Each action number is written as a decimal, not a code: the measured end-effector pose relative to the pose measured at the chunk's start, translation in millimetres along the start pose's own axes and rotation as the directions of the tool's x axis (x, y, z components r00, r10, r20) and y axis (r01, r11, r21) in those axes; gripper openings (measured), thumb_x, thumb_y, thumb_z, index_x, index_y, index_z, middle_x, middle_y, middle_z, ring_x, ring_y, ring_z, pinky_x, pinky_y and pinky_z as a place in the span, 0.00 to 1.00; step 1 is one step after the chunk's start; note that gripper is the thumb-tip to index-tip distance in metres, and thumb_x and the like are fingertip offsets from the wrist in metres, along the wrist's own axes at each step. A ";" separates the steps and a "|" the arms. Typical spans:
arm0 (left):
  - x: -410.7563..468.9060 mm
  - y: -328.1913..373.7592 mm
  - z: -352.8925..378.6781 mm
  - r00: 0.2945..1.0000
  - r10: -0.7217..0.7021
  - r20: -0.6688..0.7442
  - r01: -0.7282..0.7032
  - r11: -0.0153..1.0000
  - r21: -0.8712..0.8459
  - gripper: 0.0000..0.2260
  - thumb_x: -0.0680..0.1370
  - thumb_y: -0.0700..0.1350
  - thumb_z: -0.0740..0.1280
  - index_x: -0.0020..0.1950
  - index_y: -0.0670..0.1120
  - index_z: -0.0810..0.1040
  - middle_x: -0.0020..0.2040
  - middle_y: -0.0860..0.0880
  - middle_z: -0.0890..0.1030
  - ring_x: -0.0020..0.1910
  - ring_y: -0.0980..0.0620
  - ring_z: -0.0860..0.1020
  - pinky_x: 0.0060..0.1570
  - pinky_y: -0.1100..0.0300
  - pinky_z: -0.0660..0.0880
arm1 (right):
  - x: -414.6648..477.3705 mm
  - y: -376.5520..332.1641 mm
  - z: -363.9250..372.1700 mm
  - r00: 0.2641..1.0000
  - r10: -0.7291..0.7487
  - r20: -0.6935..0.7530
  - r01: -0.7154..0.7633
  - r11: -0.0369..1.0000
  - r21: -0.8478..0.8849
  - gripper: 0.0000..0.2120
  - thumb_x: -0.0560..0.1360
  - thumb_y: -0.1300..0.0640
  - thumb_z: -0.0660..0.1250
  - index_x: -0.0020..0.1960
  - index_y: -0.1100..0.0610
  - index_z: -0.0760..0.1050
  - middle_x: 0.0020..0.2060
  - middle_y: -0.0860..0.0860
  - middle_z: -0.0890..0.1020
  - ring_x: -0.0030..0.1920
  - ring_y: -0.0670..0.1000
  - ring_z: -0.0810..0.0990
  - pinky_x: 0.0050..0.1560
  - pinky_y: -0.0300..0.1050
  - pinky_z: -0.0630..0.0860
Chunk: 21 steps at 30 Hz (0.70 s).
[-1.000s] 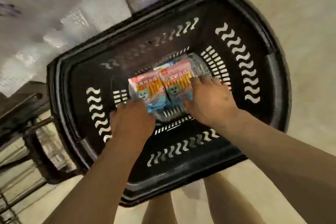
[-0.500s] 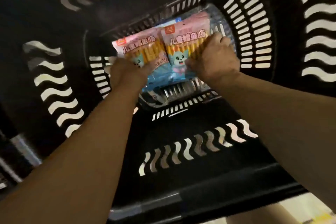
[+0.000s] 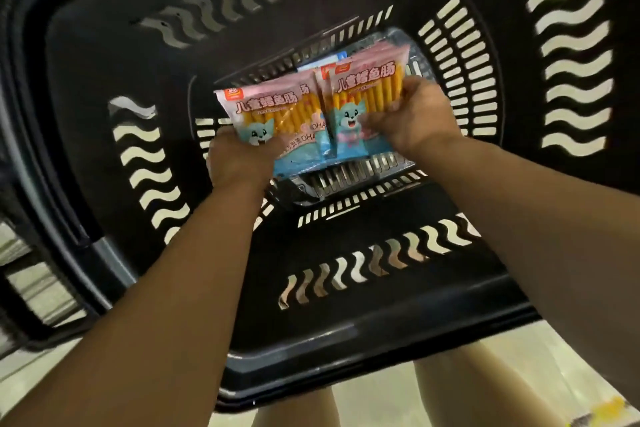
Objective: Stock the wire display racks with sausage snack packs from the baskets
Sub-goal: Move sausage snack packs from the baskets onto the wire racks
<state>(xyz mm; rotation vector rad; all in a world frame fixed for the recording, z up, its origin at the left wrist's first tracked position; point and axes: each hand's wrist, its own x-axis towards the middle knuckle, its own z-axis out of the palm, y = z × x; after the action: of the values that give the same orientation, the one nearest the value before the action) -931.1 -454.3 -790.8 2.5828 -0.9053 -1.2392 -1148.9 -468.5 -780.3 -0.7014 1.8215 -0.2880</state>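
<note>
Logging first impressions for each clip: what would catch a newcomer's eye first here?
Two bright pink-and-blue sausage snack packs draw the eye at centre: the left hand grips the left pack, and the right hand grips the right pack beside it. Around them the black basket, its walls cut with pale wavy slots, fills nearly the whole view.

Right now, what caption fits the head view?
Left hand and right hand each grip pink-and-blue sausage snack packs inside a black slotted plastic basket.

Left grip [image 3: 239, 163], right grip [image 3: 415, 118], both curled
</note>
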 end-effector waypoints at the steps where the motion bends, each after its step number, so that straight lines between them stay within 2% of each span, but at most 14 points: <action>1: -5.4 0.5 -5.1 1.000 -0.008 0.016 0.009 0.999 -0.052 0.25 0.65 0.54 0.84 0.57 0.47 0.81 0.54 0.50 0.84 0.52 0.51 0.84 0.56 0.49 0.82 | -7.4 -4.4 -5.8 1.000 -0.008 0.007 0.008 1.000 0.012 0.16 0.73 0.58 0.78 0.55 0.46 0.76 0.51 0.42 0.83 0.60 0.46 0.81 0.66 0.45 0.76; 6: -69.8 22.7 -48.4 0.988 -0.042 0.147 0.089 0.941 -0.327 0.11 0.71 0.45 0.81 0.49 0.50 0.82 0.47 0.54 0.86 0.45 0.57 0.85 0.44 0.62 0.79 | -78.5 -30.1 -49.5 0.994 -0.108 0.010 0.107 0.991 0.086 0.16 0.73 0.58 0.79 0.58 0.51 0.80 0.49 0.43 0.85 0.52 0.41 0.84 0.55 0.40 0.81; 9: -126.7 45.6 -92.0 0.966 -0.030 0.256 0.157 0.856 -0.492 0.14 0.70 0.43 0.80 0.54 0.47 0.84 0.48 0.52 0.88 0.48 0.53 0.87 0.47 0.59 0.80 | -136.8 -48.3 -79.1 0.986 -0.164 -0.008 0.164 0.976 0.145 0.14 0.72 0.59 0.80 0.56 0.53 0.82 0.47 0.45 0.88 0.47 0.42 0.86 0.51 0.40 0.82; 11: -167.4 64.3 -127.8 0.955 0.012 0.295 0.168 0.799 -0.578 0.18 0.66 0.44 0.79 0.55 0.46 0.84 0.50 0.49 0.88 0.47 0.51 0.87 0.42 0.60 0.81 | -183.3 -68.7 -103.0 0.981 -0.191 -0.028 0.193 0.964 0.184 0.11 0.71 0.60 0.81 0.51 0.52 0.83 0.43 0.44 0.88 0.44 0.42 0.86 0.47 0.39 0.82; 14: -234.5 96.4 -193.9 0.942 0.097 0.322 0.141 0.756 -0.639 0.21 0.66 0.45 0.76 0.59 0.45 0.82 0.51 0.48 0.88 0.49 0.50 0.87 0.45 0.58 0.82 | -265.0 -113.2 -142.6 0.976 -0.215 -0.041 0.219 0.954 0.207 0.11 0.70 0.60 0.81 0.48 0.53 0.82 0.40 0.42 0.88 0.41 0.41 0.86 0.44 0.37 0.81; 16: -278.4 119.5 -243.3 0.937 0.144 0.318 0.111 0.739 -0.664 0.19 0.68 0.43 0.76 0.59 0.45 0.82 0.52 0.48 0.88 0.51 0.50 0.86 0.50 0.55 0.82 | -323.7 -147.9 -170.9 0.969 -0.242 -0.052 0.248 0.943 0.221 0.12 0.70 0.59 0.81 0.52 0.53 0.83 0.43 0.44 0.88 0.44 0.43 0.87 0.45 0.39 0.82; 19: -340.7 152.5 -317.4 0.934 0.225 0.277 0.037 0.711 -0.702 0.17 0.74 0.37 0.74 0.62 0.42 0.81 0.54 0.47 0.87 0.53 0.48 0.86 0.49 0.57 0.83 | -408.5 -200.1 -207.6 0.955 -0.287 -0.079 0.298 0.921 0.249 0.14 0.71 0.58 0.81 0.54 0.53 0.83 0.46 0.45 0.88 0.45 0.45 0.88 0.45 0.40 0.84; 21: -377.0 171.8 -363.8 0.933 0.286 0.220 -0.042 0.692 -0.721 0.17 0.73 0.37 0.75 0.61 0.43 0.81 0.54 0.46 0.87 0.53 0.47 0.86 0.51 0.54 0.83 | -458.6 -231.9 -226.4 0.938 -0.332 -0.100 0.346 0.902 0.258 0.14 0.71 0.58 0.81 0.55 0.53 0.82 0.46 0.45 0.88 0.45 0.45 0.88 0.43 0.40 0.83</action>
<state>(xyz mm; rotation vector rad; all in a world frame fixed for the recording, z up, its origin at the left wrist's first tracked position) -919.4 -425.0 -240.4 1.6810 -0.5210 -1.5790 -1183.8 -413.3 -222.5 -0.8191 1.6595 -0.7810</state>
